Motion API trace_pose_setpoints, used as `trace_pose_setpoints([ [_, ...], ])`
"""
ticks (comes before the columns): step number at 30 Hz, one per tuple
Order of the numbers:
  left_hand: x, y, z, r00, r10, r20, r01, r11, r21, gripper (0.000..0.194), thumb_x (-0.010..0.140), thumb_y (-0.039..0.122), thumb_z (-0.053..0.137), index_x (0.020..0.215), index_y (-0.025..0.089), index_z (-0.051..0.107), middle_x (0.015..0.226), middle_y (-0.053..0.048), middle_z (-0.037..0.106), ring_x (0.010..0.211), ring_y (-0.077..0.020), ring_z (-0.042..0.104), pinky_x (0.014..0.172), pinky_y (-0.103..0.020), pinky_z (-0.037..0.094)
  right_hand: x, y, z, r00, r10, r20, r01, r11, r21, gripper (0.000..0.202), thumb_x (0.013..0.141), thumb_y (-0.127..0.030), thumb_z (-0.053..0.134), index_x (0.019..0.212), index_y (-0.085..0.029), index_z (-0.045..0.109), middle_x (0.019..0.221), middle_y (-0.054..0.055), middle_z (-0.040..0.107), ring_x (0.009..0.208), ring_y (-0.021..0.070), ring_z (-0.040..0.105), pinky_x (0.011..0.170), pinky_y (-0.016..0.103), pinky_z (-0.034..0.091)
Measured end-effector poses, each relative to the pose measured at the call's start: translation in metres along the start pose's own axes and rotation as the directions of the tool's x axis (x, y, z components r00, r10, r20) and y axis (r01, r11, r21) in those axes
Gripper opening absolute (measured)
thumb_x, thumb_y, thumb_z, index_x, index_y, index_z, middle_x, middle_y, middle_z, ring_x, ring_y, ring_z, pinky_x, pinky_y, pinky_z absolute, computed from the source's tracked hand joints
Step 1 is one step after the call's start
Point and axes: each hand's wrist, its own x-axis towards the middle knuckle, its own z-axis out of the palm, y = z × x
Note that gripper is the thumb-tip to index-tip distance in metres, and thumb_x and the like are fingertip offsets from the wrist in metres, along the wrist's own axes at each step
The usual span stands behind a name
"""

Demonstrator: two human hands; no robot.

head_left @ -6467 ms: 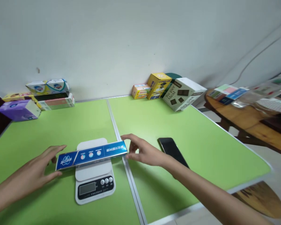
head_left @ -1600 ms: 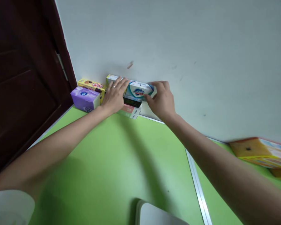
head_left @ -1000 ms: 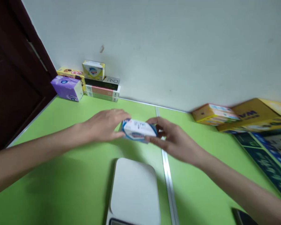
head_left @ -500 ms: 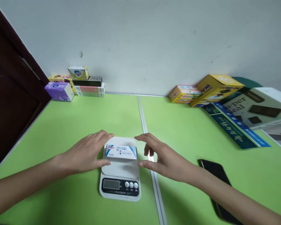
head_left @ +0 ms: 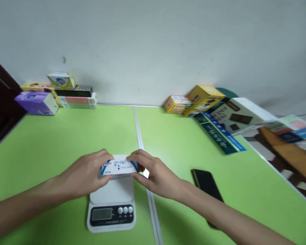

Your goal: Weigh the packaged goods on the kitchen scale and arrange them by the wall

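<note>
A small white and blue box with printed pictures is gripped at both ends, over the far part of a white digital kitchen scale. My left hand closes on the box's left end, thumb at the near edge and fingers at the far edge. On the right end, my right hand pinches it the same way. Whether the box still touches the weighing plate I cannot tell. The scale's display looks blank, with several round buttons beside it.
At the back left stand a purple tissue pack, a yellow and white soap box and stacked cartons. Yellow boxes, a dark green box and a large pale box are at the right. A black phone lies beside my right forearm.
Both hands have come together and closed on the ends of the white and blue box, which lay on the scale between them. The view has swung to the right.
</note>
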Motion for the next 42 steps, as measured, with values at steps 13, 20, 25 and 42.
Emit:
trace_pose_setpoints([
  [13,0.204,0.065,0.027,0.973,0.09,-0.212,-0.076,0.994,0.077,0.03,0.079,0.027,0.062,0.107,0.015,0.065,0.099,-0.007,0.062,0.083,-0.0219,0.062,0.076,-0.033,0.051,-0.032,0.154,-0.06,0.678,0.459,-0.575,-0.151,0.851,0.503,0.035,0.078,-0.034,0.063,0.108,-0.021,0.053,0.113,0.008,0.061,0.08,0.017,0.064,0.072,0.037,0.056],
  [20,0.319,0.112,0.053,0.933,0.131,-0.335,-0.1,0.989,0.108,0.034,0.079,0.02,0.065,0.112,0.016,0.064,0.114,-0.01,0.054,0.095,-0.0237,0.063,0.089,-0.035,0.049,-0.033,0.239,-0.111,0.546,0.455,-0.703,-0.134,0.876,0.463,0.051,0.074,-0.029,0.06,0.123,-0.023,0.049,0.128,0.01,0.053,0.095,0.0209,0.063,0.086,0.041,0.055],
  [25,0.384,0.131,0.08,0.895,0.065,-0.442,-0.094,0.994,-0.046,0.038,0.078,0.009,0.065,0.114,0.018,0.058,0.12,-0.011,0.049,0.107,-0.0249,0.061,0.097,-0.036,0.046,-0.009,0.298,-0.137,0.428,0.495,-0.756,-0.166,0.865,0.473,0.067,0.07,-0.021,0.057,0.134,-0.021,0.038,0.137,0.014,0.043,0.105,0.024,0.061,0.094,0.043,0.051],
  [42,0.378,0.098,0.088,0.946,0.013,-0.325,-0.105,0.958,-0.267,0.035,0.078,0.001,0.053,0.11,0.015,0.053,0.118,-0.013,0.058,0.11,-0.023,0.059,0.099,-0.039,0.045,-0.006,0.266,-0.126,0.452,0.553,-0.7,-0.385,0.829,0.406,0.046,0.067,-0.019,0.055,0.113,-0.016,0.059,0.139,0.016,0.04,0.134,0.0313,0.04,0.108,0.049,0.039],
])
